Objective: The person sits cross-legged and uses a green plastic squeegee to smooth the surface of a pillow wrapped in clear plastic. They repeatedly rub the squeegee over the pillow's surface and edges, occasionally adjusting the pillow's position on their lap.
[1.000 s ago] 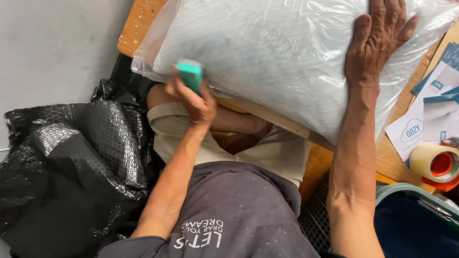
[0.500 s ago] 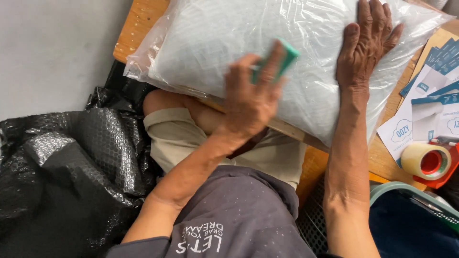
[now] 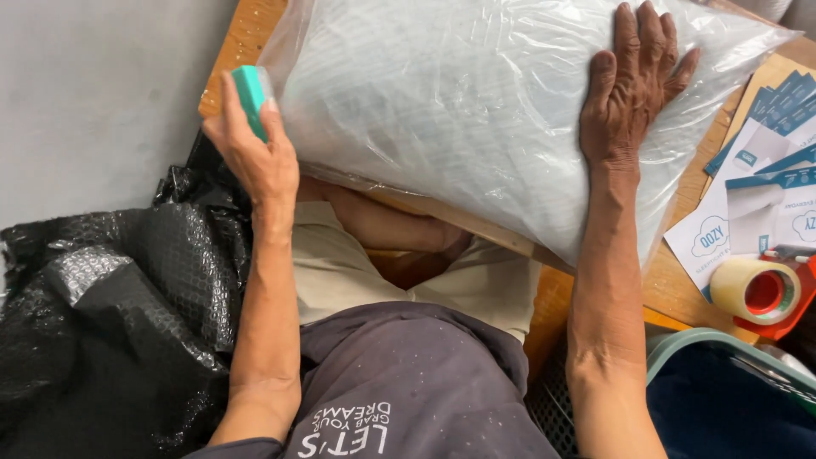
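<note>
Lying at lower left of the frame, black bubble wrap [image 3: 110, 297]; just right of it, the left hand [image 3: 255, 157], fingers closed around a small teal block [image 3: 250, 98] held against the left edge of a clear plastic-bagged pillow [image 3: 476, 119]. Pillow occupies upper centre, resting on a wooden table [image 3: 234, 51]. Right hand [image 3: 633, 89] lies flat on it, fingers spread; printed leaflets [image 3: 756, 195] and a tape roll [image 3: 756, 289] at right edge.
</note>
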